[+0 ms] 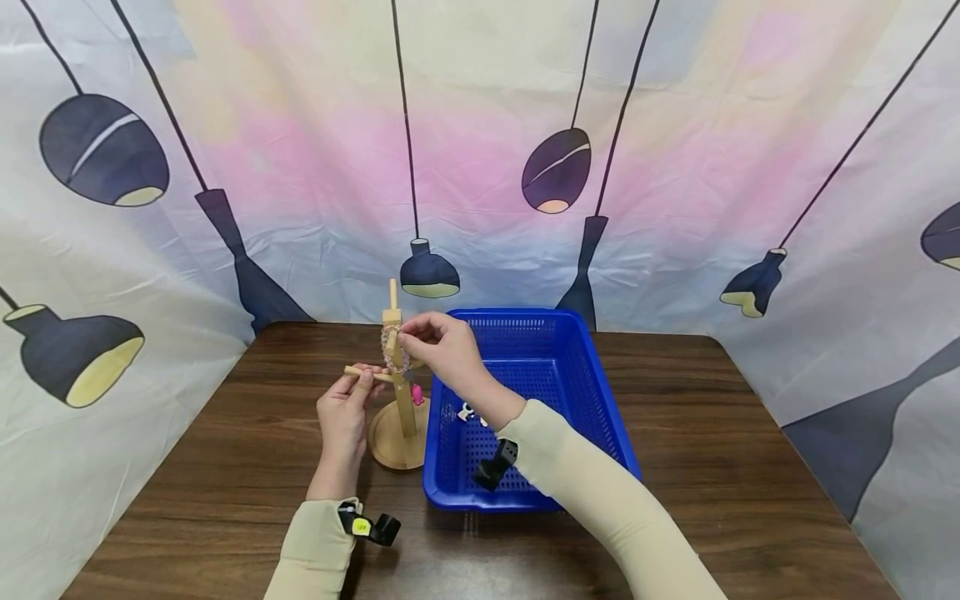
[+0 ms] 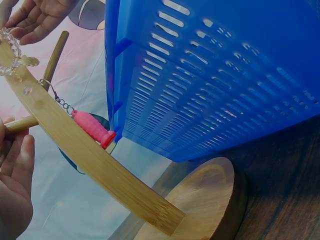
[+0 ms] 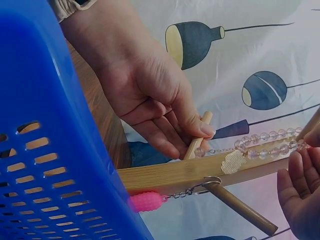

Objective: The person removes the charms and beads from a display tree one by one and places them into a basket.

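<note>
A wooden stand with pegs [image 1: 405,408] rises from a round base beside the basket. My left hand [image 1: 347,412] pinches its left peg [image 3: 199,134] between thumb and fingers. Around the upper post hangs a bracelet of clear pinkish beads [image 3: 272,150] with a gold leaf-like charm [image 3: 233,162]. At the bracelet's upper end, my right hand [image 1: 447,348] pinches the beads between thumb and forefinger; its other fingers [image 3: 296,177] are loosely bent. A pink keychain [image 2: 91,126] hangs by its ring from another peg [image 3: 242,209].
A blue perforated basket [image 1: 611,417] stands right of the stand, under my right forearm. Small white pieces [image 1: 466,412] lie inside it. The brown wooden table [image 1: 697,500] reaches back to a printed cloth backdrop [image 1: 480,183].
</note>
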`<action>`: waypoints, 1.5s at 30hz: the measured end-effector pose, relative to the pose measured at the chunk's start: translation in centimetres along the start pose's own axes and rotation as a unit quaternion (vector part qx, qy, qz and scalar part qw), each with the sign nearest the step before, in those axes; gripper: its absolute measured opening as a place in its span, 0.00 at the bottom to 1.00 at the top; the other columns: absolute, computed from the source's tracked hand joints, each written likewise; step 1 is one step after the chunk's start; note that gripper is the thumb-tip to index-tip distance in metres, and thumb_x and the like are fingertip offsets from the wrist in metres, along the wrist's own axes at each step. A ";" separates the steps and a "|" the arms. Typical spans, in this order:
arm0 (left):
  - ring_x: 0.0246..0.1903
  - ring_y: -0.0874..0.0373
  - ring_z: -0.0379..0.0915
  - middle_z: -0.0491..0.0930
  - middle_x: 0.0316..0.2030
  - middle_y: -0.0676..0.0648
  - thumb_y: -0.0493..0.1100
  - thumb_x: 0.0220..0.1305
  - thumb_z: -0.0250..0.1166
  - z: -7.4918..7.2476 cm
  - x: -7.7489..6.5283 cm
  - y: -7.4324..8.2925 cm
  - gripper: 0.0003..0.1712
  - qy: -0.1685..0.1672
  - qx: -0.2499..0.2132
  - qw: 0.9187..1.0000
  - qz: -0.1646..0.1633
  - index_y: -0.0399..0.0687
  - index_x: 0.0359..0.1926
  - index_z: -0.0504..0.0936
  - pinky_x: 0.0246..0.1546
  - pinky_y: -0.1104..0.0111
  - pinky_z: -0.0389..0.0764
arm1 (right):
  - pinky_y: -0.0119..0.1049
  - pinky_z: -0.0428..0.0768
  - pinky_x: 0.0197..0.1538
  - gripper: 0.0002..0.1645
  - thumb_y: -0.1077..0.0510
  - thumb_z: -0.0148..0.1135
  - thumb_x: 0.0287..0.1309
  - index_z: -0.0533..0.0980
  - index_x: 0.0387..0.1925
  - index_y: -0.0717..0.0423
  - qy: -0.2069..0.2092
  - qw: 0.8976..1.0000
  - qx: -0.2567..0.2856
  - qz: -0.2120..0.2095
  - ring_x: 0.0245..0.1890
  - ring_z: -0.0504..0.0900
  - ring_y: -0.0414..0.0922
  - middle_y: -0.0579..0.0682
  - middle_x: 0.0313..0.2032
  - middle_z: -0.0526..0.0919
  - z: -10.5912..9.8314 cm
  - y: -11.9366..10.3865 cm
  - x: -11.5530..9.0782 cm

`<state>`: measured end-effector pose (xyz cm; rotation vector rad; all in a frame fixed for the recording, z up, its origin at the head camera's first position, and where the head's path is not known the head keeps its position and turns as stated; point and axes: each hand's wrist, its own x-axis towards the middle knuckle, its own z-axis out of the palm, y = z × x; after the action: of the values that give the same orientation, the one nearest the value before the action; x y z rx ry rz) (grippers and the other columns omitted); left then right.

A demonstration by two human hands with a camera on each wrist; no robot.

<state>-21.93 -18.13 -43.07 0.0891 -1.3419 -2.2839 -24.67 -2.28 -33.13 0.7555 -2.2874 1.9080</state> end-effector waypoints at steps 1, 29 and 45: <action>0.29 0.70 0.85 0.89 0.27 0.57 0.30 0.71 0.61 0.0 0.0 0.0 0.16 0.000 0.001 1.000 0.001 0.50 0.29 0.86 0.32 0.81 0.87 | 0.19 0.76 0.32 0.09 0.64 0.66 0.65 0.83 0.43 0.68 -0.002 1.000 0.001 -0.001 0.28 0.76 0.29 0.68 0.40 0.87 0.0 0.0 0.0; 0.29 0.71 0.85 0.89 0.27 0.58 0.30 0.71 0.61 0.1 -0.2 0.1 0.15 0.006 0.013 1.000 -0.001 0.50 0.29 0.86 0.32 0.81 0.87 | 0.20 0.78 0.34 0.10 0.64 0.67 0.65 0.84 0.44 0.67 -0.036 0.999 0.015 0.002 0.30 0.79 0.28 0.67 0.43 0.88 -0.8 -0.8 -0.7; 0.29 0.69 0.86 0.88 0.27 0.56 0.28 0.72 0.60 0.3 -0.2 0.2 0.16 0.007 -0.007 1.000 -0.005 0.49 0.30 0.86 0.33 0.81 0.88 | 0.22 0.77 0.32 0.10 0.64 0.66 0.66 0.83 0.44 0.68 -0.055 0.998 0.020 -0.011 0.28 0.77 0.28 0.68 0.43 0.87 -1.2 -1.5 -1.2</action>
<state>-21.74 -17.86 -42.83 0.1065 -1.3210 -2.2959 -23.35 -0.92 -31.94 0.9084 -2.2986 1.9554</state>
